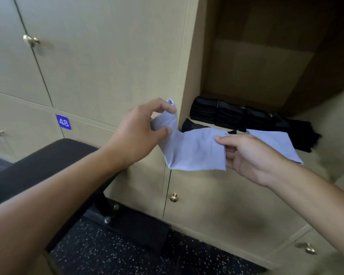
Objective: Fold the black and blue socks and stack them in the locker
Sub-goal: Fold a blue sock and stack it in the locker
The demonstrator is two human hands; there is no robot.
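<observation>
The left hand (139, 133) and right hand (248, 155) each pinch an end of the pale blue sock (193, 149), held in air just before the open locker (197, 56). A loose pinch could drop it; placing carelessly could topple the folded black socks (216, 114).

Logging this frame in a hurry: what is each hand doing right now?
Left hand: pinches one end of the blue sock.
Right hand: pinches the same sock's other end.

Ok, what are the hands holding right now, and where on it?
A blue sock: the left hand pinches its left end, the right hand pinches its right edge.
</observation>
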